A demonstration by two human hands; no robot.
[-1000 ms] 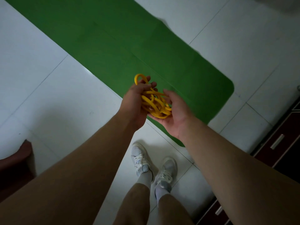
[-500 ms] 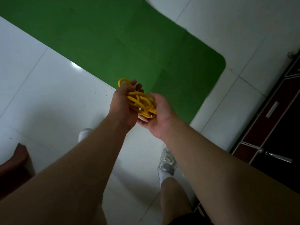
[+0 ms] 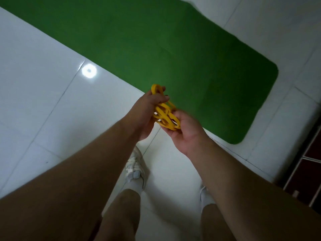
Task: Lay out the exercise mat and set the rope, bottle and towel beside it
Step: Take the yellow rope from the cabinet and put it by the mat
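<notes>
While the person stands on the glossy white tiled floor (image 3: 43, 101), two bare legs and a pair of white laced sneakers (image 3: 136, 168) show at the bottom of the view. Above them both forearms reach forward. The left hand (image 3: 147, 112) has its fingers curled round the upper part of a coiled yellow rope (image 3: 165, 113), and one loop stands out above the knuckles. The right hand (image 3: 186, 131), palm turned up, cups the lower part of the same bundle with bent fingers. Beyond the hands, the green rectangular exercise mat with rounded corners (image 3: 173, 49) lies flat on the floor. A dark wooden cabinet (image 3: 311, 171) is at the right edge.
</notes>
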